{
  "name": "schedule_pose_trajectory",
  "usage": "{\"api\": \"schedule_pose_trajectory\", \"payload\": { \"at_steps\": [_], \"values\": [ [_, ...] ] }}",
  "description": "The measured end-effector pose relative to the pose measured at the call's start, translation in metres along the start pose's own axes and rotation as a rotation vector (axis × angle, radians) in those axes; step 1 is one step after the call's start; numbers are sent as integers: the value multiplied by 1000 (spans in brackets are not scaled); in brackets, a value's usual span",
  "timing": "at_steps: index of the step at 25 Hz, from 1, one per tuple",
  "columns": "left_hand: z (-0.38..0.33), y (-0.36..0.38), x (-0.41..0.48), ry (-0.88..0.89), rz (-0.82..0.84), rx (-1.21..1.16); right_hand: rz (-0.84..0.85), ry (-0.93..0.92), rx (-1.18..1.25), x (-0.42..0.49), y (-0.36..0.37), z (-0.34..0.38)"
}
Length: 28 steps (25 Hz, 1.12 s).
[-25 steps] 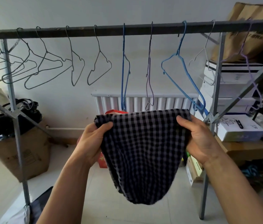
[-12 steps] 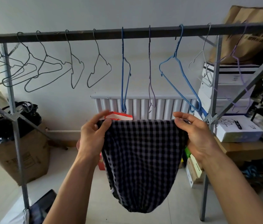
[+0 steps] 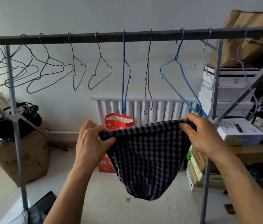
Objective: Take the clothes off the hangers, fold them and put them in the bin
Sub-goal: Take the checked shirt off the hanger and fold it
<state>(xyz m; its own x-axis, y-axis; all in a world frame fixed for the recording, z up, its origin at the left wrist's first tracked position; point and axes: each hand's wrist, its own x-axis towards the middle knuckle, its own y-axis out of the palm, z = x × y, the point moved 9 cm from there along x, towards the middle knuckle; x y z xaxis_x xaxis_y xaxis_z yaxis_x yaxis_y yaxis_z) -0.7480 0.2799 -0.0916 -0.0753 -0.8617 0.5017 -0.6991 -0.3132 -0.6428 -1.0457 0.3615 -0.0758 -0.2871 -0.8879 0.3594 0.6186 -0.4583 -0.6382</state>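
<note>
1. A dark navy-and-white checked cloth garment point(image 3: 147, 159) hangs in mid-air in front of the person, off any hanger and below the dark metal clothes rail point(image 3: 79, 38).
2. The left hand point(image 3: 92, 143) grips the garment's upper left corner, with the thumb over the front of the fabric and the fingers curled behind it.
3. The right hand point(image 3: 205, 136) grips the upper right corner in the same way, its fingers folded over the top edge.
4. The two hands are held well apart, so the top edge stretches between them and the rest sags into a rounded pouch above the pale floor.
5. Bare wire hangers hang along the rail, and a blue hanger point(image 3: 176, 59) hangs tilted just above the right hand.
6. Behind the garment stand a white ribbed radiator point(image 3: 164, 109) and a red paper gift bag point(image 3: 116, 122).
7. A brown cardboard box point(image 3: 29, 160) sits on the floor at the left, and a white shoe box point(image 3: 240, 135) rests on the shelving at the right.
</note>
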Motion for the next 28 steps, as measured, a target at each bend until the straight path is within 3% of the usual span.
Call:
{"api": "schedule_pose_trajectory", "payload": {
  "at_steps": [2,4,6,11,15,17,20,22,24,28],
  "values": [
    [15,7,0,-117,82,-357,-16,7,117,1,-5,-1],
    [15,20,-6,-281,211,-848,11,96,417,0,-2,-3],
    [13,30,-9,-378,240,-1075,35,178,613,0,9,-7],
    [5,34,-9,-438,223,-1115,-27,313,800,1,23,-16],
    [-5,37,-11,-510,221,-1249,33,368,930,1,33,-22],
    [-13,37,-13,-565,209,-1289,132,358,1101,-3,45,-26],
    [-20,35,-12,-632,163,-1315,417,246,1335,-20,71,-16],
    [-19,33,-7,-644,146,-1299,560,211,1198,-38,100,-18],
    [-16,36,-2,-657,152,-1313,573,279,1068,-48,126,-25],
    [3,46,-1,-789,205,-1447,392,389,1066,-45,129,-29]
  ]
}}
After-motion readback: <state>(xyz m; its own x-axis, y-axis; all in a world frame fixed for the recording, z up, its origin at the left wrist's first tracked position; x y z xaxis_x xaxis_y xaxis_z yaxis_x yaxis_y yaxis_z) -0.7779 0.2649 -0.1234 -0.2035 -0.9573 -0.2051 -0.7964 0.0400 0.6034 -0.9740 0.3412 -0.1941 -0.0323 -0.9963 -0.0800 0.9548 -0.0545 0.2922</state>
